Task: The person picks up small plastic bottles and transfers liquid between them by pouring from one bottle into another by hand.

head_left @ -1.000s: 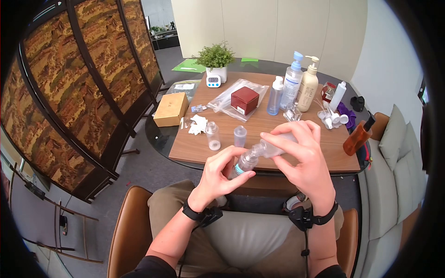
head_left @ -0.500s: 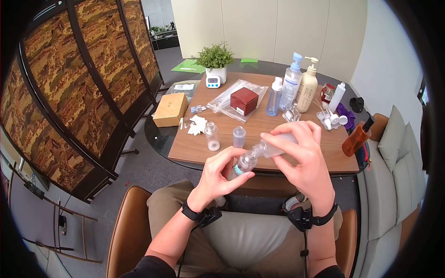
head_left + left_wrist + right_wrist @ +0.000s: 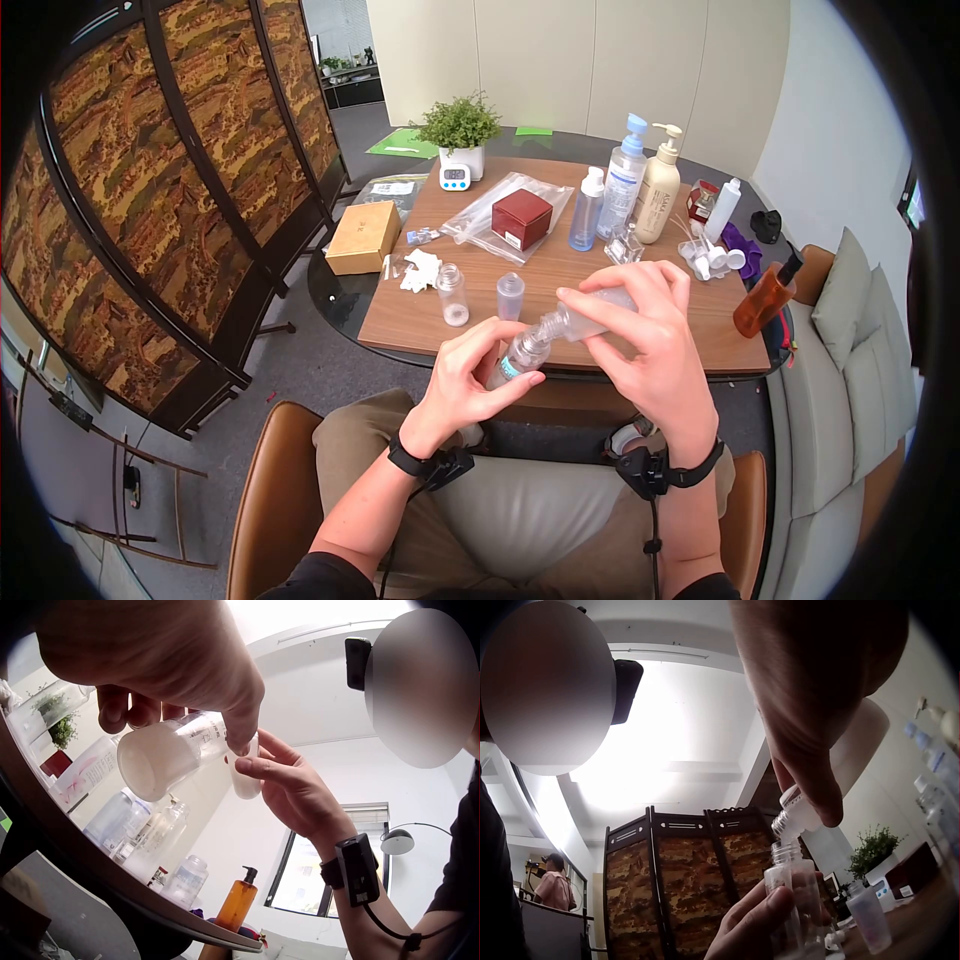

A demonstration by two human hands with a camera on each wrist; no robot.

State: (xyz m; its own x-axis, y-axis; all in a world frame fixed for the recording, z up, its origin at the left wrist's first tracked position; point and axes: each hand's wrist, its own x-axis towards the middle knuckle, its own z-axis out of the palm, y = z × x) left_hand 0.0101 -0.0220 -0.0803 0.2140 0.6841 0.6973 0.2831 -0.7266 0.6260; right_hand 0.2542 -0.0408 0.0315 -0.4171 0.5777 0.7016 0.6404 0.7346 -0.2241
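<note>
Looks like smooth, clear plastic on the lower bottle (image 3: 528, 350), matt and frosted on the upper bottle (image 3: 865, 740), wood-grained on the surface (image 3: 715, 320).

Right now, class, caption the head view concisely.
Left hand grips a clear bottle, right hand a frosted bottle tilted toward it.

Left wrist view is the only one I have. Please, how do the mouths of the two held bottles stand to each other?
Observer: The frosted bottle in the right hand tilts its neck down to the mouth of the clear bottle in the left hand.
Operator: Thank you. Does something stand close in front of the plant?
Observer: Yes, a small white timer, before its pot.
Operator: And what lies at the left side of the table?
Observer: A cardboard box.
</note>
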